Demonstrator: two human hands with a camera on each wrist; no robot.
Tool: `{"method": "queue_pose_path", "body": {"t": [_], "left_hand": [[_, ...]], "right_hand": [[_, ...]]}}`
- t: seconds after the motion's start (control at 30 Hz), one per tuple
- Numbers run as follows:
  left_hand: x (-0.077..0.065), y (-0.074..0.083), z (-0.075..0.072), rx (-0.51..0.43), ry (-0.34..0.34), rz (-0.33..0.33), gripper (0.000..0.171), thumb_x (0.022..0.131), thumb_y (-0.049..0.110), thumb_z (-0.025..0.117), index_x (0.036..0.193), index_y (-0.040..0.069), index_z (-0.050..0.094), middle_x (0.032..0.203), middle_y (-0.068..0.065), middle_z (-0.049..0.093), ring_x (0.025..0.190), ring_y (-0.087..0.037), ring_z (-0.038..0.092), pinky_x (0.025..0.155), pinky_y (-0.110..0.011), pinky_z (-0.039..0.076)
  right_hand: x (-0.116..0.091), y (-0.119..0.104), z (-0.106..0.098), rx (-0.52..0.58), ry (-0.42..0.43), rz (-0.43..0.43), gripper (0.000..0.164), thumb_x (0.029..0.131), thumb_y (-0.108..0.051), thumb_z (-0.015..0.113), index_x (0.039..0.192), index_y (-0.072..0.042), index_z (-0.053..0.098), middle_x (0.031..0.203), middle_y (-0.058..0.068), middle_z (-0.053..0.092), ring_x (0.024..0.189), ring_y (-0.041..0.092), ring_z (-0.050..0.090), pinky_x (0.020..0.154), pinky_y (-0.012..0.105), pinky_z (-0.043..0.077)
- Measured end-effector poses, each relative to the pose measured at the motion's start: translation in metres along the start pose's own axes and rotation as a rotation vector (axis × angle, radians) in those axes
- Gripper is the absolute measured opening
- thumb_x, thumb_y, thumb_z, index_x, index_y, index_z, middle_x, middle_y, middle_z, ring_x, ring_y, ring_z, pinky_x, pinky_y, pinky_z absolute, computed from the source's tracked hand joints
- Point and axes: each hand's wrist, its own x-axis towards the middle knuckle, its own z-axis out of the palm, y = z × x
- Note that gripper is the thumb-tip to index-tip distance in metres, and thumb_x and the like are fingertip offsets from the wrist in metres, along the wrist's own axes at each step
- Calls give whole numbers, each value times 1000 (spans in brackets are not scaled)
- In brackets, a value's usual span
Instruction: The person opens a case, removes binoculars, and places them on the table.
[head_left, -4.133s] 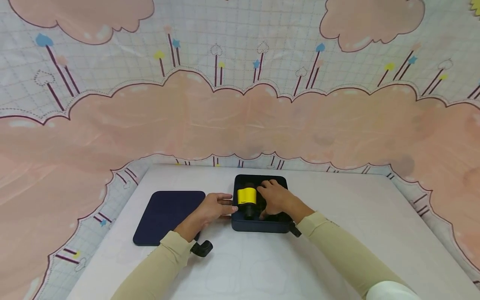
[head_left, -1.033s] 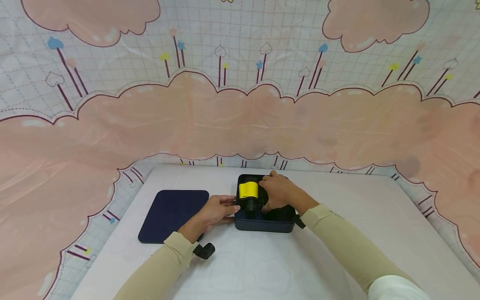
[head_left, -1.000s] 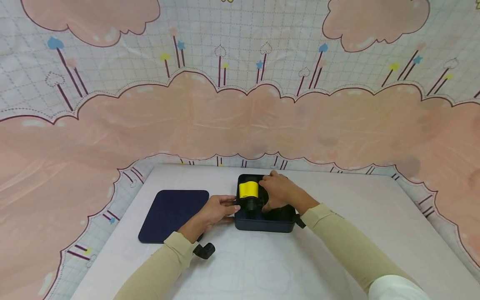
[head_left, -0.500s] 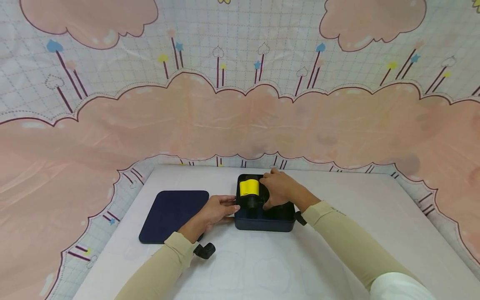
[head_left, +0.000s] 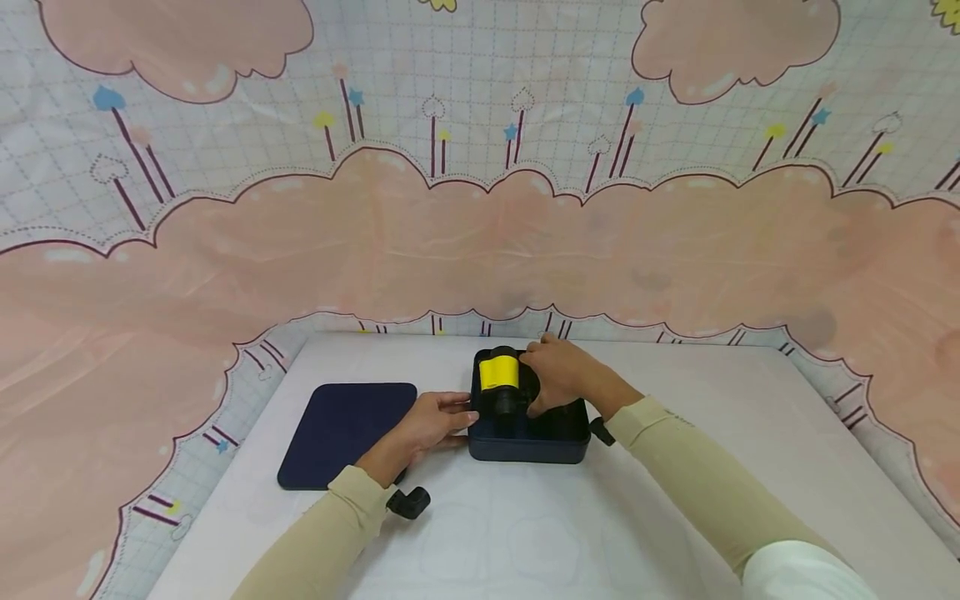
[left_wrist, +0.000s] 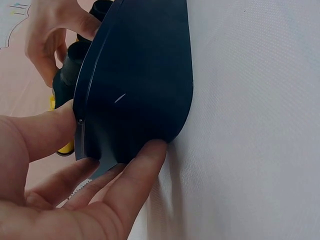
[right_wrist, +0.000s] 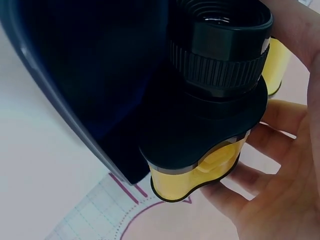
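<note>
A pair of yellow and black binoculars (head_left: 498,372) is tilted up at the back of an open dark blue box (head_left: 528,451). My right hand (head_left: 558,371) grips its right side, fingers behind and thumb in front. In the right wrist view, a ribbed black eyepiece of the binoculars (right_wrist: 220,65) faces the camera, and the yellow body lies at the box's end edge. My left hand (head_left: 431,425) holds the box's left side, thumb at the rim and fingers along the outer wall. The right part of the binoculars is mostly hidden behind the right hand.
A flat dark blue lid (head_left: 337,429) lies on the white table (head_left: 480,533) left of the box, partly under the left forearm. A patterned cloth with pink clouds (head_left: 480,242) hangs behind the table. Black camera mounts (head_left: 408,502) project from the wrists.
My right hand has risen slightly and moved toward the back of the box, with the binoculars lifted and tilted along with it. The left hand has stayed at the box's side.
</note>
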Motion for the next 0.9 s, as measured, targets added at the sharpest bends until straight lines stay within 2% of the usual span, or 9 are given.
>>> {"method": "queue_pose_path", "body": {"t": [0.17,0.5,0.9], "left_hand": [[-1,2,1,-10,3,-12,57,92,14,69,145,6,48,142,-18,56,120,-29,64,95,-50,55],[-1,2,2,6,3,7,56,93,13,68,144,4,48,143,-19,55,121,-30,64,95,-51,55],[-1,1,2,-8,6,7,56,93,11,68,144,4,48,143,-20,55,120,-30,64,94,-53,55]], "right_hand": [[-2,3,-6,3,16,-3,92,68,-61,81,141,-12,53,138,9,58,124,33,48,108,49,46],[-4,9,-11,3,21,17,91,68,-59,82,141,-13,53,139,8,58,127,31,47,112,49,42],[-13,13,-16,-6,52,16,89,68,-58,83,138,-11,56,136,8,60,119,30,49,104,47,49]]}}
